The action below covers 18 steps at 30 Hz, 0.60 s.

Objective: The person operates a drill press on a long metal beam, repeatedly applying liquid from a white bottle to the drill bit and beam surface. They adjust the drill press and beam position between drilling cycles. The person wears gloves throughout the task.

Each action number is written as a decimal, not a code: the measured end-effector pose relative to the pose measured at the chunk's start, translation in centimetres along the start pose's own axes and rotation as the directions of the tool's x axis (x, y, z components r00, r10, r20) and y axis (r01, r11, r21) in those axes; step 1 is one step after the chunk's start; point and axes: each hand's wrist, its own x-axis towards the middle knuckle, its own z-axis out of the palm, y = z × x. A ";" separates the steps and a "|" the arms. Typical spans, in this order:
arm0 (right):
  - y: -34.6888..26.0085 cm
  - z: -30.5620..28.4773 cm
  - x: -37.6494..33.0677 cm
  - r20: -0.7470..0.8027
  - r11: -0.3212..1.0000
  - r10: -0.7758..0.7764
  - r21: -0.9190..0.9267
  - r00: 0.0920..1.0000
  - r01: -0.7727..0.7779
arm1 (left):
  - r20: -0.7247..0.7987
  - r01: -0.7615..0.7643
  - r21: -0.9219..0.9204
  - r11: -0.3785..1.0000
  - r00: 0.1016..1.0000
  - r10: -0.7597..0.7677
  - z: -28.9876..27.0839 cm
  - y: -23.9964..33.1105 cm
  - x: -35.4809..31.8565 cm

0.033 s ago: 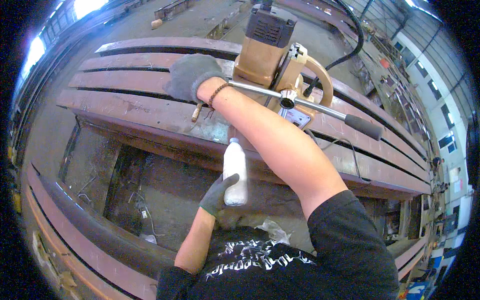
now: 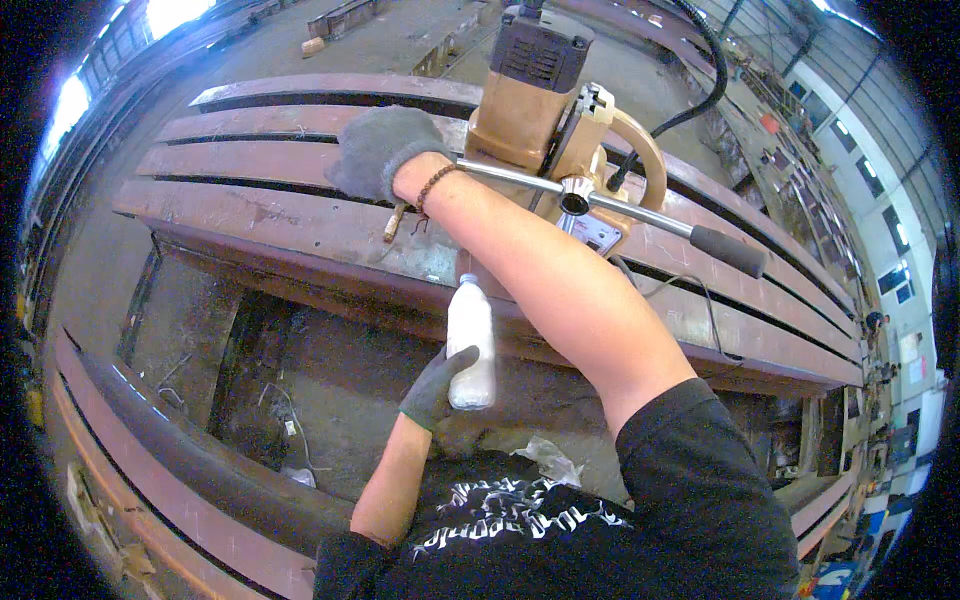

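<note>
Left hand (image 2: 435, 388): gloved, fingers wrapped round the bottle's lower half.
Bottle (image 2: 470, 340): upright, below the beam edge; light plastic, likely squashy and slick, best held mid-body.
Right hand (image 2: 378, 150): gloved, resting on the beam (image 2: 250, 215) beside the drill; its fingers look curled, hard to tell.
Drill (image 2: 545, 105): heavy, rigid, standing on the beam.

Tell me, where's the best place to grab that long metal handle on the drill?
Probably at the black rubber sleeve on the feed handle's free right end, coming from above. It is thicker, padded and clear of the magnetic drill; the bare rod is thin.
</note>
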 end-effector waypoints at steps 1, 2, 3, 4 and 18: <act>0.1 0.3 0.0 -0.009 1.000 -0.010 0.005 1.000 0.010 | 0.000 0.008 -0.005 1.000 1.000 -0.008 0.2 0.1 -0.3; 0.0 0.3 0.0 -0.021 1.000 -0.030 0.006 0.999 0.030 | -0.001 0.004 -0.014 1.000 1.000 -0.004 0.6 0.4 -0.6; 0.0 0.2 0.1 -0.023 0.999 -0.034 -0.004 0.999 0.034 | -0.001 -0.001 -0.023 1.000 1.000 0.001 0.9 0.7 -0.7; 0.0 0.1 0.3 -0.026 0.999 -0.039 -0.015 0.999 0.038 | 0.007 0.007 -0.023 1.000 1.000 -0.007 0.9 0.8 -0.5; 0.5 1.3 0.7 -0.105 0.995 -0.088 -0.048 0.991 0.083 | -0.008 0.002 0.012 1.000 1.000 -0.002 -0.6 -0.4 0.9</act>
